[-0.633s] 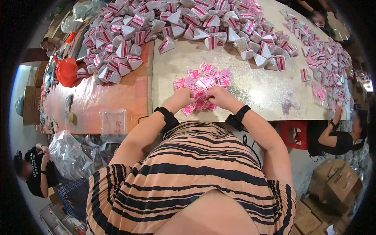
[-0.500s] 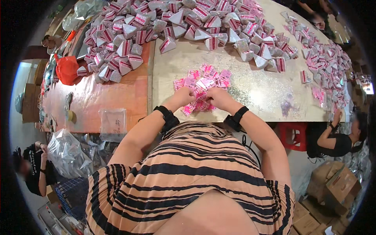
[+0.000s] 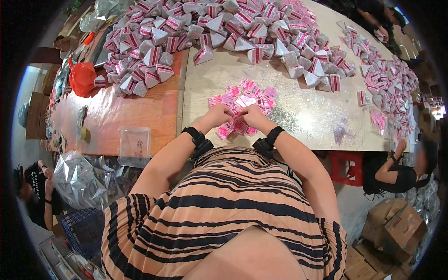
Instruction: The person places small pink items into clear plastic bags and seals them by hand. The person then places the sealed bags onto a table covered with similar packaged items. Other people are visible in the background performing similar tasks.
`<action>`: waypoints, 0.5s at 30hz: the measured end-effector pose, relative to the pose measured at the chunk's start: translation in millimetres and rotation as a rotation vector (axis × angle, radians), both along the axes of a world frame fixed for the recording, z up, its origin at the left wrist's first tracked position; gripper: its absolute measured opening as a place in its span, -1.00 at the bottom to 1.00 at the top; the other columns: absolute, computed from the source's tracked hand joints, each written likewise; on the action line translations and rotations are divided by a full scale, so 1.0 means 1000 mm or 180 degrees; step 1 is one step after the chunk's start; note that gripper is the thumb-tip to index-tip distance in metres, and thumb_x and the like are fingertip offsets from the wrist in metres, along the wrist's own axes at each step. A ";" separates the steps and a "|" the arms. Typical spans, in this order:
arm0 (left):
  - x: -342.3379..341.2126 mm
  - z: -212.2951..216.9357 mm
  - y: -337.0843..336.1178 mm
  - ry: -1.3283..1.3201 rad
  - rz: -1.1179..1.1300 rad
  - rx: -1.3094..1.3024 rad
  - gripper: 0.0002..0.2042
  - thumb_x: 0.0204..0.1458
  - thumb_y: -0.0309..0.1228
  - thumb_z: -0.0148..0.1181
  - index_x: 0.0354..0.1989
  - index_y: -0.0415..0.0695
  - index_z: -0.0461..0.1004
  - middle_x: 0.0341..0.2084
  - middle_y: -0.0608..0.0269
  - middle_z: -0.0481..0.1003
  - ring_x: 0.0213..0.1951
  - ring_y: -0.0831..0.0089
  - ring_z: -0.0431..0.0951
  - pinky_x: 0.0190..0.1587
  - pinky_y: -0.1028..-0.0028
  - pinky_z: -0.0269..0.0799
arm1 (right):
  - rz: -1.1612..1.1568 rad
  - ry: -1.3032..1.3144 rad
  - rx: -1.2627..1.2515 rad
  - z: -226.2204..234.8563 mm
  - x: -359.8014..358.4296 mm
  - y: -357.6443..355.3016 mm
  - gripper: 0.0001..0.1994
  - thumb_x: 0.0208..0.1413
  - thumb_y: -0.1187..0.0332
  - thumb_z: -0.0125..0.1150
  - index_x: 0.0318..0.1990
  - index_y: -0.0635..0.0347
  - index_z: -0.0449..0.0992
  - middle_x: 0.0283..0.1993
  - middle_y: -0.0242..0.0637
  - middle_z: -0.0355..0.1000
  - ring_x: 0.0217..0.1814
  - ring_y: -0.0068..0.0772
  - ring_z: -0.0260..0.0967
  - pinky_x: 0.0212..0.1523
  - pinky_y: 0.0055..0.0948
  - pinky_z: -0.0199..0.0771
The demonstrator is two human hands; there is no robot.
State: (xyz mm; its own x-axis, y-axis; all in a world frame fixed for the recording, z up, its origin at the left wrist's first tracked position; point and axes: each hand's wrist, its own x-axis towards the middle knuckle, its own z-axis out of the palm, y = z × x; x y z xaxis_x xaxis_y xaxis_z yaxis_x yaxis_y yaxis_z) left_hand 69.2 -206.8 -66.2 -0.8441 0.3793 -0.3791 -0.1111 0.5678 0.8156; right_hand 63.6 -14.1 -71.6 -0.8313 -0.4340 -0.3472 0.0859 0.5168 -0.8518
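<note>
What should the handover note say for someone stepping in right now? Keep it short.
Left hand and right hand: both down on the pile of small pink packets at the near edge of the pale table, fingers pinching at packets; the exact grasp is too small to tell.
Behind it: a large heap of pink-and-silver pyramid packs across the far side, more pink packets on the right.
Done: cannot tell from this view.
Left: the pink pile remains loose and unsorted.

Packing workshop: long desk (image 3: 317,121) heaped with folded triangular packets (image 3: 242,28), pink sachets (image 3: 245,100), cardboard boxes (image 3: 396,228) on floor, co-workers alongside.
</note>
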 end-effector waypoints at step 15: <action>-0.008 0.098 0.024 0.0788 0.0237 0.0597 -0.87 -0.17 -0.52 0.21 -0.42 -0.27 0.51 -0.54 0.16 0.51 -0.46 0.47 0.50 -0.36 0.50 0.40 | -0.0835 -0.1150 -0.1490 0.079 -0.007 0.028 -0.95 0.00 0.48 0.16 -0.44 0.24 0.51 -0.56 -0.42 0.41 -0.59 -0.65 0.26 -0.56 -0.63 0.26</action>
State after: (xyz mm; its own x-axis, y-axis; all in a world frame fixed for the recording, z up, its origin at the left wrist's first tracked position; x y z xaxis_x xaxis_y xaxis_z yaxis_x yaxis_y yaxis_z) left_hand 61.0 -182.7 32.2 -0.9301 0.3567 -0.0878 0.0683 0.4027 0.9128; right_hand 56.2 14.0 7.7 -0.7966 -0.4056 -0.4482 0.4823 0.0205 -0.8757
